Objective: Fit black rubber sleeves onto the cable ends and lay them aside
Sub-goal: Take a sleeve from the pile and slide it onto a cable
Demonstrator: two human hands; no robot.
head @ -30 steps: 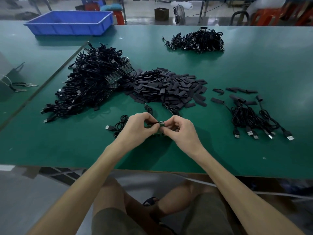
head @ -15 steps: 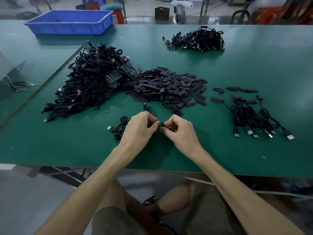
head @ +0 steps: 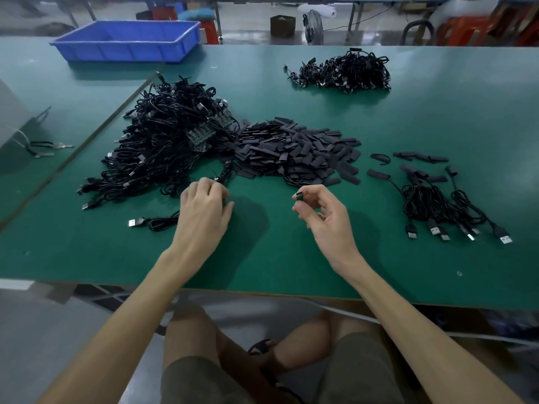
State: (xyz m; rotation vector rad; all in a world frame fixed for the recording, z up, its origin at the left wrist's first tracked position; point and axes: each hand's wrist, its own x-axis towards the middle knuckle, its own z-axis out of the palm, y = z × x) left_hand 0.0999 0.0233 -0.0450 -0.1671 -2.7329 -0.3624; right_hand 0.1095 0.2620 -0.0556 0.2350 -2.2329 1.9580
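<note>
At the far left of the green worktop (head: 291, 258) stands a blue plastic tray (head: 125, 39). Next comes the big heap of black cables (head: 163, 147). One loose black cable with USB plug (head: 137, 222) runs under my left grip (head: 204, 211). Its fingers curl down; whether they hold the cable I cannot tell. In the middle lies the pile of flat black rubber sleeves (head: 294, 153). My right grip (head: 323, 217) pinches a small green-black cable end (head: 299, 196) btw thumb and forefinger, above the worktop. At right lie the sleeved black cables (head: 437, 205). I judge the sleeves light, soft, a bit grippy: take one by its edge and squeeze so the mouth opens. The cable is prob. floppy, so hold it close behind the end. No brand or writing is readable.
</note>
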